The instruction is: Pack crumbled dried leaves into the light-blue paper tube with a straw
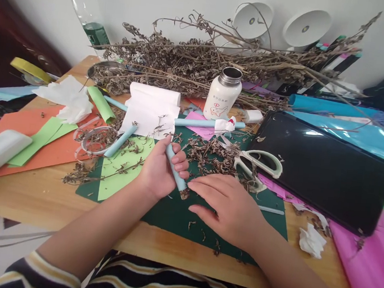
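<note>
My left hand (162,170) is wrapped round a light blue paper tube (176,175), tilted over the dark green cutting mat (158,213). Dried leaf bits stick out of the tube's lower end. Close beside that end, my right hand (225,206) has its fingers and thumb apart and holds nothing. Crumbled dried leaves (207,157) are heaped on the mat beyond my hands, against a pair of pale-handled scissors (265,163). A second blue paper tube (120,141) lies to the left by a roll of tape (99,140).
A white bottle (222,95) without a lid stands behind the mat. Long dried branches (186,62) span the back, sticking out rightward. A black tablet (322,165) lies at right. Coloured paper, including an orange sheet (42,147), and crumpled tissue (69,98) cover the left.
</note>
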### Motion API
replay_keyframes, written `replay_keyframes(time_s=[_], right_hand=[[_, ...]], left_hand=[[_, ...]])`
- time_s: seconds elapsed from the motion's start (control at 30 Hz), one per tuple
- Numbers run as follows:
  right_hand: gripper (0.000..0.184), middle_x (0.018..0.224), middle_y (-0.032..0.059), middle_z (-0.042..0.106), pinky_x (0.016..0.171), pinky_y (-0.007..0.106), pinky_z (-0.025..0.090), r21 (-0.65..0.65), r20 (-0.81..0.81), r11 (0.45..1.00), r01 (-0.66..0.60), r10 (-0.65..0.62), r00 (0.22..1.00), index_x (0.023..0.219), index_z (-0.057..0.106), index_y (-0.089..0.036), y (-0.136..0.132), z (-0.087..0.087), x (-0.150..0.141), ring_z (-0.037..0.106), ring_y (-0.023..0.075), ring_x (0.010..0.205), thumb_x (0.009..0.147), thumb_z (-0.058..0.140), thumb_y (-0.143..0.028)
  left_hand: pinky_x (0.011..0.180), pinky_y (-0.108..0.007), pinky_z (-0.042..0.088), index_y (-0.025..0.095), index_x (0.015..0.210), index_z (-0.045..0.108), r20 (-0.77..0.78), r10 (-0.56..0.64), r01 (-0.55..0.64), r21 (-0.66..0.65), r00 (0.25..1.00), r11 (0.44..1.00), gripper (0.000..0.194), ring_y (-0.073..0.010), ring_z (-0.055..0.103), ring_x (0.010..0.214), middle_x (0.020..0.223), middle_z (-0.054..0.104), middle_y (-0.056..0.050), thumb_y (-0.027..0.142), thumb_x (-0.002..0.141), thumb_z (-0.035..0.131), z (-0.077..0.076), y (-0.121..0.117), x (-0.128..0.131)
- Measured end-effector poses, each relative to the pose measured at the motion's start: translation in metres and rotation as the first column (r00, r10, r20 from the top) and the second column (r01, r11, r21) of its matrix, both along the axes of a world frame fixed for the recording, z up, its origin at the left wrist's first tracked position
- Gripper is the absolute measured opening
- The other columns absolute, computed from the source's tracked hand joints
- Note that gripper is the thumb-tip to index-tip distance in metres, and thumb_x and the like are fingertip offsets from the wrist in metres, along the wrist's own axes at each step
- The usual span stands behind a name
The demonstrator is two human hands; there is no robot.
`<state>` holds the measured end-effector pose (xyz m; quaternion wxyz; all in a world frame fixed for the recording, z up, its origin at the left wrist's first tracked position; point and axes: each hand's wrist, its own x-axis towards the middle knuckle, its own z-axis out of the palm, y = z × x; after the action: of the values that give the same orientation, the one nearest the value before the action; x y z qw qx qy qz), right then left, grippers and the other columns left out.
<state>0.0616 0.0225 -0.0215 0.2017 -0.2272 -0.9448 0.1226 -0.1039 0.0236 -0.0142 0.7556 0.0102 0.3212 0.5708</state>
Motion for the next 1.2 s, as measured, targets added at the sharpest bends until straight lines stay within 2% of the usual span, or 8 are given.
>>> replay_keyframes(time_s=[0.1,0.37,0.6,0.77,1.0,1.2], right_hand=[[0.022,0.094,0.006,0.062,0.074,0.031,0.04,-0.004,-0.027,1.0,-0.029,0.029,0.999,0.096,0.053,-0.016,0.001,-0.003,-0.005,0.054,0.0171,0.086,0.078,0.049,-0.028],[0.012,0.082,0.0042,0.064,0.069,0.029,0.039,0.102,-0.134,0.994,-0.035,0.049,0.99,0.084,0.055,-0.014,0.004,-0.013,-0.006,0.056,0.0155,0.078,0.079,0.049,-0.022],[0.01,0.081,0.0046,0.065,0.069,0.029,0.039,0.217,-0.225,0.975,0.053,-0.003,0.974,0.081,0.057,-0.013,0.002,-0.02,0.001,0.057,0.0156,0.079,0.078,0.049,-0.019],[0.009,0.078,0.0042,0.065,0.066,0.027,0.038,0.212,-0.265,0.971,0.11,-0.051,0.963,0.078,0.058,-0.014,0.002,-0.023,0.002,0.057,0.0147,0.076,0.078,0.049,-0.017],[0.015,0.073,0.0016,0.063,0.061,0.025,0.035,0.175,-0.234,0.964,0.2,-0.157,0.96,0.064,0.053,-0.016,0.001,-0.027,-0.002,0.055,0.0116,0.069,0.077,0.047,-0.013],[0.01,0.077,0.0004,0.063,0.063,0.025,0.034,0.178,-0.215,0.953,0.246,-0.206,0.955,0.069,0.053,-0.017,0.0,-0.034,-0.008,0.054,0.0118,0.07,0.076,0.048,-0.012]], left_hand=[[0.035,-0.019,0.028,0.016,0.055,0.035,-0.019,-0.002,0.002,-0.008,1.0,1.0,0.035,-0.0089,0.031,0.034,0.042,0.026,0.005,0.034,0.084,0.029,-0.001,-0.001,0.003],[0.034,-0.018,0.028,0.016,0.055,0.034,-0.05,0.008,-0.01,-0.036,0.999,0.999,0.033,-0.0084,0.031,0.033,0.042,0.026,0.005,0.033,0.083,0.03,0.003,-0.002,0.015],[0.032,-0.016,0.023,0.017,0.056,0.033,-0.057,0.058,-0.062,-0.062,0.997,0.996,0.032,-0.0073,0.027,0.031,0.041,0.022,0.007,0.034,0.083,0.029,0.008,0.003,0.026],[0.031,-0.015,0.022,0.017,0.056,0.032,-0.051,0.075,-0.079,-0.072,0.996,0.994,0.032,-0.0068,0.026,0.03,0.041,0.02,0.007,0.033,0.084,0.028,0.006,0.006,0.033],[0.03,-0.015,0.022,0.017,0.056,0.032,-0.049,0.128,-0.132,-0.083,0.991,0.988,0.033,-0.0066,0.027,0.029,0.041,0.021,0.007,0.034,0.084,0.028,-0.001,0.01,0.035],[0.03,-0.015,0.021,0.017,0.056,0.031,-0.048,0.168,-0.172,-0.108,0.985,0.979,0.031,-0.0062,0.025,0.028,0.04,0.02,0.007,0.033,0.083,0.029,-0.005,0.013,0.035]])
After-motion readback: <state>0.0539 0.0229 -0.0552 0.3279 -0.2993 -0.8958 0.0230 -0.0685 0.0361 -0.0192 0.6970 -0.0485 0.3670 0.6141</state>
